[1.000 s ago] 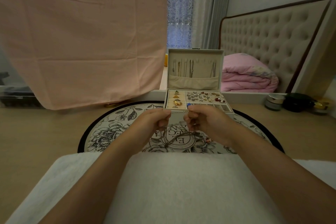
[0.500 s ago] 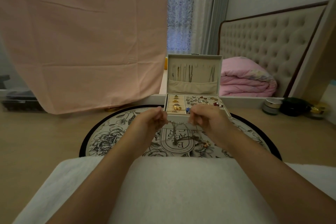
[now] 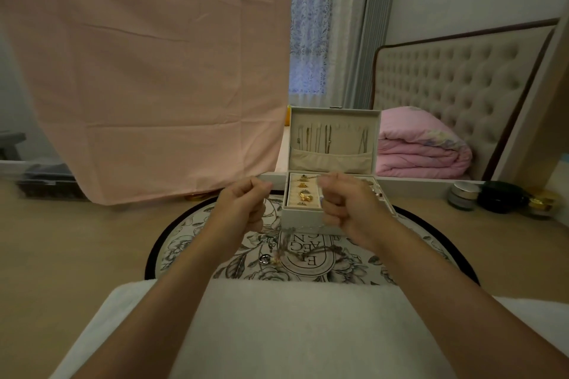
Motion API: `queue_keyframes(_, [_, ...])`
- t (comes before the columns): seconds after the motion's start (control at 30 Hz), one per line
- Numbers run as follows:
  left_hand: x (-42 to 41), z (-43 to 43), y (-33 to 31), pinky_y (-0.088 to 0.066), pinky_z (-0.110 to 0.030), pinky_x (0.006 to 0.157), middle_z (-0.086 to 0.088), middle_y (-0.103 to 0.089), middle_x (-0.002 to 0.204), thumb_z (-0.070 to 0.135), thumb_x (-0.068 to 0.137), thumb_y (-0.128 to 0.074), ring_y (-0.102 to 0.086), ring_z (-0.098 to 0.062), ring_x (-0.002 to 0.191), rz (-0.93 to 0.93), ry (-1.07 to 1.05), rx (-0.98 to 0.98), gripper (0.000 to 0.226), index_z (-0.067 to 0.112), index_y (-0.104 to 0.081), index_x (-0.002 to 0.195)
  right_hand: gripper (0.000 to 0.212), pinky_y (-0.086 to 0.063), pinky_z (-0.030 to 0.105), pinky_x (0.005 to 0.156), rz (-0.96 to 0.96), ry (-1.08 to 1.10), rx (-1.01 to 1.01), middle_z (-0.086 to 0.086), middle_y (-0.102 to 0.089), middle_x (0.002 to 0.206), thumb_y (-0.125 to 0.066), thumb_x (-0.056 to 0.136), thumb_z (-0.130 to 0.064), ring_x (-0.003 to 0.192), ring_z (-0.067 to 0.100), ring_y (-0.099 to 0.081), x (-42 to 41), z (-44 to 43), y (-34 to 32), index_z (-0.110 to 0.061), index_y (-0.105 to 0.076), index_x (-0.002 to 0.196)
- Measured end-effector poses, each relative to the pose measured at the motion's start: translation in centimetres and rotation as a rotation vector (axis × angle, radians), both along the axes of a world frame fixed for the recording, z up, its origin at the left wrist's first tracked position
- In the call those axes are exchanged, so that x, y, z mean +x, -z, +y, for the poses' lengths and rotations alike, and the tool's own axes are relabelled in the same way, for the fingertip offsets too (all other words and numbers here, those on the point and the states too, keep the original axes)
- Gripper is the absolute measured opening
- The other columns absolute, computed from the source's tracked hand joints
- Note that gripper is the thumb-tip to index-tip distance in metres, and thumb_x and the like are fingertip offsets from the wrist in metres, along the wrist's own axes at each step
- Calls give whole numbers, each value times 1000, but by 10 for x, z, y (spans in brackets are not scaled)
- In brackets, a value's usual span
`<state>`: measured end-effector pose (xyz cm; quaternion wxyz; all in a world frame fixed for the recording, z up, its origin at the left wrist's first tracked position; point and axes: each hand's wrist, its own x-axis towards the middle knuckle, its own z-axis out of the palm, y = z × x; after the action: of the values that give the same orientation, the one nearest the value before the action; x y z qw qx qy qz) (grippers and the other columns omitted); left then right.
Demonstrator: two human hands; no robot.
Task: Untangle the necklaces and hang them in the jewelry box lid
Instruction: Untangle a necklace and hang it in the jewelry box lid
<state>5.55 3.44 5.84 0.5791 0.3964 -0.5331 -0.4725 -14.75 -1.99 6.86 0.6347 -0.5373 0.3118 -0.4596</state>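
The left hand (image 3: 243,204) and right hand (image 3: 349,209) are each curled tight, thumb against forefinger, pinching fine strands of the necklaces (image 3: 278,254). Compared with a second ago, the hands are higher and further apart. They were close together low over the tray and are now level with the front of the jewelry box (image 3: 303,215). The knot hangs below and between them, with a silver ring pendant (image 3: 264,260) dangling at its left. One thin chain runs almost level toward the right hand.

The pull seems to be opening the tangle, but nothing is free yet. The jewelry box lid (image 3: 346,143) stands upright behind, with several chains (image 3: 323,140) already hung.

On the round floral tray (image 3: 191,243), the medallion letters are upside down. "AEG", "N" and "E" can be read, but the necklaces hide the rest.
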Motion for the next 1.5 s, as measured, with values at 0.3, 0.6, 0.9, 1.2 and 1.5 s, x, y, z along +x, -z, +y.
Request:
queue_keyframes(0.3, [52, -1, -16, -39, -24, 48, -1, -39, 59, 19, 99, -54, -33, -12, 49, -166, 139, 150, 23, 11, -73, 90, 18, -41, 23, 55, 592, 227, -461, -9, -49, 56, -73, 87, -6, 46, 2, -46, 47, -14, -15, -20, -63, 92])
queue_keyframes(0.6, [80, -13, -10, -26, -19, 42, 3, -36, 61, 20, 104, -42, -29, -10, 51, 97, 13, 87, 26, 12, -62, 89, 12, -54, 36, 77, 672, 170, -407, 1, -71, 87, -70, 93, -27, 75, 11, -61, 81, -27, -20, -16, -75, 91])
queue_keyframes(0.9, [123, -37, 34, -18, -23, 37, 8, -34, 53, 16, 104, -36, -24, -8, 43, 158, -531, 217, 24, 13, -58, 96, 20, -43, 26, 61, 869, 48, -431, -5, -59, 75, -67, 96, -26, 65, 10, -53, 131, -44, 0, -26, -65, 76])
queue_keyframes(1.2, [147, -41, 64, -40, -33, 63, -12, -65, 85, 16, 97, -41, -58, -28, 79, -645, -949, 293, 27, 6, -60, 81, 22, -61, 42, 69, 854, 23, -316, 10, -73, 95, -64, 97, -14, 81, 24, -72, 180, -65, 22, -9, -65, 118])
queue_keyframes(1.5, [136, -39, 62, -51, -34, 89, 10, -64, 99, 19, 88, -64, -58, -11, 98, -1019, -481, 46, 14, 29, -70, 96, 20, -60, 31, 80, 1408, -128, -506, -10, -72, 83, -76, 80, -42, 79, 5, -66, 138, -18, 33, -22, -76, 81])
